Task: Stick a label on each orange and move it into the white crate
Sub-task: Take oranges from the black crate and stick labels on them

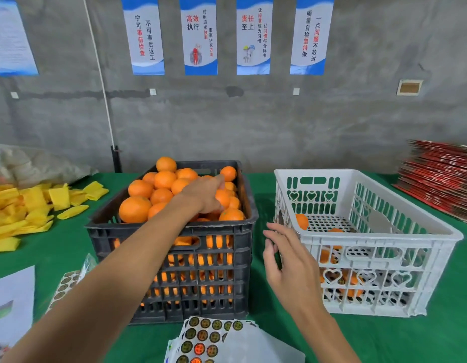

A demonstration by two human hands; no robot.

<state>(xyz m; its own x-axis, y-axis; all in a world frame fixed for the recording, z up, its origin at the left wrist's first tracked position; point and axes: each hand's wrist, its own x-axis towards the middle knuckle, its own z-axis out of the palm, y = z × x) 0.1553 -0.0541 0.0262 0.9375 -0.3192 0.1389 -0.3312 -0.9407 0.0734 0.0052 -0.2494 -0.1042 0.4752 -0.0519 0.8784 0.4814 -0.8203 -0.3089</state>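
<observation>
Your left hand [204, 196] is in the black crate [172, 258], fingers curled round an orange [223, 198] atop the pile. Your right hand [287, 263] hovers btwn crates, fingers loose, holding nothing. White crate [384, 239] at right holds a few oranges. Label sheets [203, 339] lie on the green counter [384, 339].

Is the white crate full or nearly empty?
Nearly empty: the white crate shows mostly bare perforated floor, with only a few oranges low inside.
</observation>
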